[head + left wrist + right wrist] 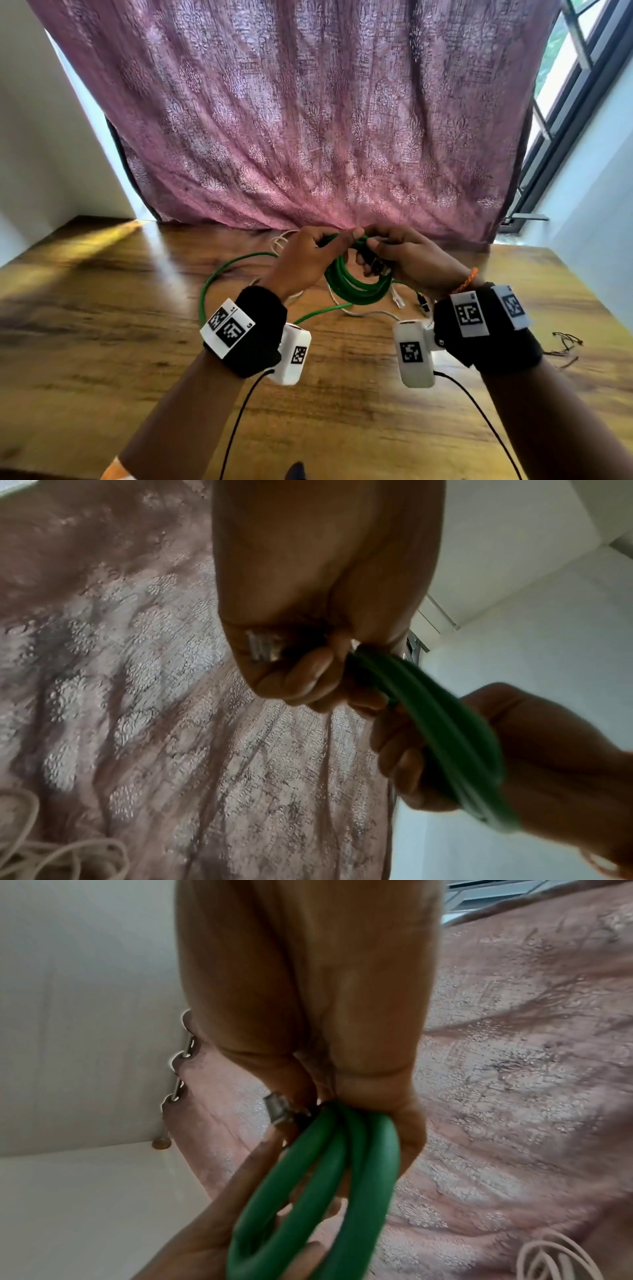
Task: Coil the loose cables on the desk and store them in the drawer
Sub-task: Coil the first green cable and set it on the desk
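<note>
Green cable (356, 287) in both hands' grip

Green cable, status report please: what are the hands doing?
Both hands, left and right, grip green cable coil. Loose tail and white cable on desk. Nothing blocking.

A home room: wooden desk (102, 308), curtain (308, 120) (pink, patterned), window (575, 85).

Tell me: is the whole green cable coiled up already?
No, a long loose stretch of the green cable trails across the desk beyond the coil in both hands.
</note>
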The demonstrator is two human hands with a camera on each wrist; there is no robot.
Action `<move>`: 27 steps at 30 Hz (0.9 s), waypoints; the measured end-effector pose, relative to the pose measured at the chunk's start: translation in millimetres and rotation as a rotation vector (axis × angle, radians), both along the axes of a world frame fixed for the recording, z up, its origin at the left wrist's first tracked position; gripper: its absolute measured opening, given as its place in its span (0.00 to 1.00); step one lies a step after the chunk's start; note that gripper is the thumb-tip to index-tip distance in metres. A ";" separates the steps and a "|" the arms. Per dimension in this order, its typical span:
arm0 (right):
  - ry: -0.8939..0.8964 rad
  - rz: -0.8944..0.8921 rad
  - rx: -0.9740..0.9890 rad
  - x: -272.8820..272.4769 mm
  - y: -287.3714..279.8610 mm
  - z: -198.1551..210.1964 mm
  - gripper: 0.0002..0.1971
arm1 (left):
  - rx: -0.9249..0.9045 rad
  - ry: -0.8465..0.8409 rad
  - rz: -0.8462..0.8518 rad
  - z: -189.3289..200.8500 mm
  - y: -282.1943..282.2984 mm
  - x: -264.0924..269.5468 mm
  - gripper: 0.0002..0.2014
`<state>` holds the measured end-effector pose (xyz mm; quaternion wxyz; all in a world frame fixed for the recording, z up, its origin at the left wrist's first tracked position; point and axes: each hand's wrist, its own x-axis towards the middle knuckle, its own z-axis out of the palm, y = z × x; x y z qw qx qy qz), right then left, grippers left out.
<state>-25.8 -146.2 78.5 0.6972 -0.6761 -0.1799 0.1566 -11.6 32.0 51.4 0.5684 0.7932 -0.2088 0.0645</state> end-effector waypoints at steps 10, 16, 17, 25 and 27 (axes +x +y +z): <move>0.069 -0.143 0.315 -4.7 7.5 -18.9 0.11 | -0.222 0.454 -0.208 0.1 -4.4 -1.1 0.31; 0.171 -0.168 0.492 -9.0 7.9 -29.3 0.10 | -0.227 0.592 -0.332 9.3 -8.8 -2.0 0.23; 0.193 -0.168 0.509 -9.2 7.0 -31.7 0.10 | -0.189 0.578 -0.325 7.5 -9.8 0.6 0.23; 0.160 -0.020 0.221 2.2 -17.1 -35.2 0.12 | 0.057 0.558 -0.196 4.2 -21.3 5.2 0.25; 0.108 -0.023 0.078 5.0 -18.6 -34.7 0.13 | 0.093 0.559 -0.169 4.8 -24.6 6.3 0.25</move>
